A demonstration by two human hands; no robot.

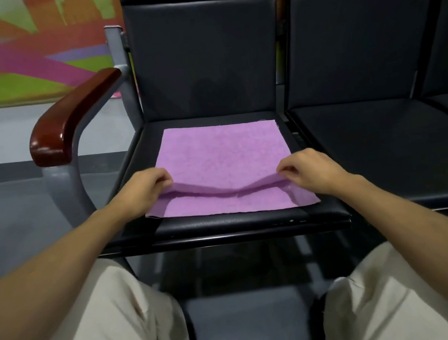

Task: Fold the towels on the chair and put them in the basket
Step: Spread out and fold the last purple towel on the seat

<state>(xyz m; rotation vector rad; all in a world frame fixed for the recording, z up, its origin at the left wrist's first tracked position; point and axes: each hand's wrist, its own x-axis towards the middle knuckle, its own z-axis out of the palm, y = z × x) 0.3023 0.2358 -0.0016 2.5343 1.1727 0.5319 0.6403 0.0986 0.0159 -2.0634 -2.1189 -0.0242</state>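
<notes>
Dark padded chair (249, 222) fills mid-frame, one purple towel (221, 156) lying on its seat. Left hand (143, 189) and right hand (312, 171) each pinch a side of the folded layer, mid-fold. No basket shows; stowing remains.

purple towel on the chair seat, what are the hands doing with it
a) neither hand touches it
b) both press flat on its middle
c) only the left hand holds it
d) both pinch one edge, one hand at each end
d: the left hand and the right hand each pinch one end of a raised edge of the purple towel, which sags between them above the layer lying flat on the chair seat.
</notes>
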